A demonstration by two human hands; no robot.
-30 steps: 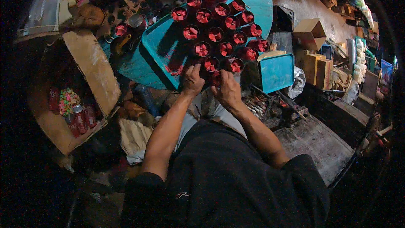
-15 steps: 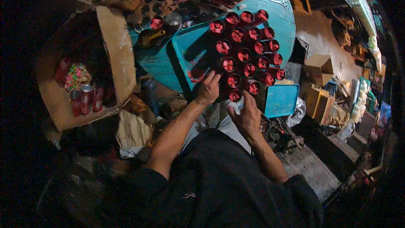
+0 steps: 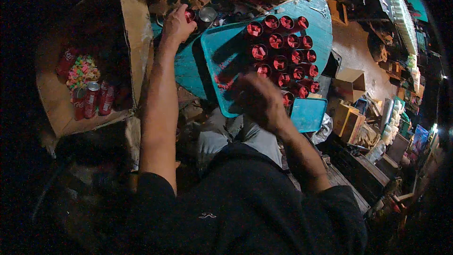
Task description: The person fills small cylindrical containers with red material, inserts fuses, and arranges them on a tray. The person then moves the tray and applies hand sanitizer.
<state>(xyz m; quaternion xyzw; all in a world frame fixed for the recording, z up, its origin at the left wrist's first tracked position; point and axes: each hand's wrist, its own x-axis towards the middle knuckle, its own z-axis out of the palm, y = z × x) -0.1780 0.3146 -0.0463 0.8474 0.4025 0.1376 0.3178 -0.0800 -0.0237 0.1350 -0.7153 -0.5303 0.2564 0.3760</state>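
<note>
My left hand reaches past the far left of the turquoise tray, its fingers closed round the rim of a dark cup with red pieces inside. Beside that cup stands a silvery metal cup. Several dark cups filled with red pieces stand close together over the tray's right half. Over the near part of the tray hovers my right hand, smeared by motion; whether its fingers hold anything cannot be made out. Reddish crumbs lie on the tray's left part.
Left, an open cardboard box holds red cans and small multicoloured pieces. The tray rests on a turquoise round table with scissors at its far right. A smaller blue tray sits at the near right.
My left hand has gone from the tray's near edge to the far left and closed on the lone cup there. My right hand has swung left over the tray.
</note>
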